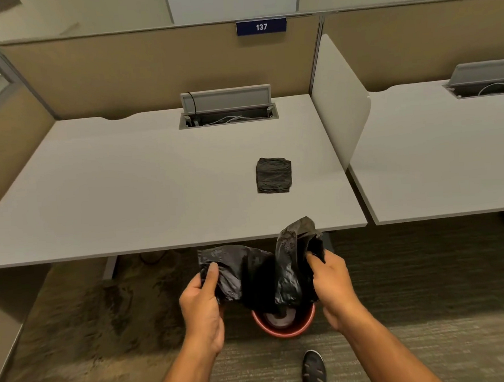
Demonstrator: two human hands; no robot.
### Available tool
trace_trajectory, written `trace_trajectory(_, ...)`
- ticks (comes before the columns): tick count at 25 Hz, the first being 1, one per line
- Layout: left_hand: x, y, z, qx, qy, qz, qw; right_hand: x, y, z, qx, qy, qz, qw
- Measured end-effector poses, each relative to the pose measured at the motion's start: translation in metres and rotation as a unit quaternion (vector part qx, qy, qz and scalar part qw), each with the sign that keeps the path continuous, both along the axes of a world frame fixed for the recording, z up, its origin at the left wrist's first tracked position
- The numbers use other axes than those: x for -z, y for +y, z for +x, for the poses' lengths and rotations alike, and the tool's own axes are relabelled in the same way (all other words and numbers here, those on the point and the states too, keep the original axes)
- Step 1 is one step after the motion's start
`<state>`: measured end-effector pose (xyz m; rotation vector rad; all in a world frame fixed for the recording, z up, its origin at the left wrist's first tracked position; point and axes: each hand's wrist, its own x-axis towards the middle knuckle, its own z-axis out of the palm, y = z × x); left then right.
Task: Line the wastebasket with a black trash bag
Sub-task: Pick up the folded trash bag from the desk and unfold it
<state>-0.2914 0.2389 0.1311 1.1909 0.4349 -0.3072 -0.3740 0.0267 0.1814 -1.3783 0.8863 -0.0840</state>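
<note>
A crumpled black trash bag point(258, 273) hangs between both hands above a small round red wastebasket point(286, 332) on the carpet. My left hand point(203, 306) pinches the bag's left edge. Gripping its right edge, which sticks up in a peak, is my right hand point(333, 286). The bag's lower part dips into the basket's mouth and hides most of its inside. A second black bag point(273, 174), folded into a flat square, lies on the desk point(126, 183) beyond.
The grey desk's front edge runs just beyond the basket. An open cable tray point(228, 115) sits at the desk's back. A white divider point(340, 102) separates a second desk point(437, 150) at right. My shoes point(313, 370) stand on the carpet behind the basket.
</note>
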Motion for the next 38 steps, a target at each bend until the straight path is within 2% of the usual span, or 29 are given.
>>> trace_trajectory(3,0.03,0.037,0.014,0.004,0.052,0.142,0.988,0.0,0.002,-0.009,0.026,-0.002,0.001,1.0)
trace_trajectory(5,0.044,0.057,0.019,0.049,0.112,0.25,0.96,-0.001,0.009,-0.013,0.027,-0.009,0.007,1.0)
trace_trajectory(6,0.047,0.062,0.018,0.079,0.117,0.306,0.942,-0.001,0.014,-0.015,0.022,-0.013,0.009,1.0)
trace_trajectory(8,0.041,0.06,0.009,0.148,0.055,0.395,0.905,0.0,0.027,-0.016,0.011,-0.01,0.011,1.0)
trace_trajectory(9,0.032,0.053,0.002,0.175,0.017,0.398,0.901,0.0,0.034,-0.017,0.007,-0.006,0.012,1.0)
trace_trajectory(12,-0.002,0.031,-0.021,0.235,-0.055,0.28,0.929,0.001,0.056,-0.017,-0.014,0.0,-0.01,1.0)
trace_trajectory(14,-0.024,0.022,-0.03,0.258,-0.098,0.227,0.934,0.003,0.07,-0.019,-0.037,-0.01,-0.046,0.998)
trace_trajectory(16,-0.039,0.016,-0.035,0.278,-0.129,0.188,0.933,0.005,0.082,-0.019,-0.054,-0.019,-0.092,0.994)
trace_trajectory(18,-0.048,0.012,-0.039,0.292,-0.136,0.189,0.928,0.01,0.092,-0.019,-0.067,-0.01,-0.147,0.987)
trace_trajectory(22,-0.049,0.011,-0.039,0.276,-0.127,0.235,0.923,0.015,0.103,-0.024,-0.098,-0.004,-0.203,0.974)
trace_trajectory(25,-0.04,0.022,-0.037,0.27,-0.084,0.237,0.93,0.018,0.099,-0.03,-0.095,0.018,-0.217,0.971)
trace_trajectory(32,-0.021,0.044,-0.017,0.2,-0.038,0.242,0.949,0.021,0.064,-0.053,-0.06,0.03,-0.161,0.985)
trace_trajectory(36,-0.018,0.038,-0.015,0.138,-0.01,0.195,0.971,0.031,0.04,-0.07,-0.024,0.071,-0.133,0.988)
trace_trajectory(38,-0.018,0.03,-0.023,0.139,0.007,0.148,0.979,0.034,0.035,-0.077,-0.034,0.122,-0.199,0.972)
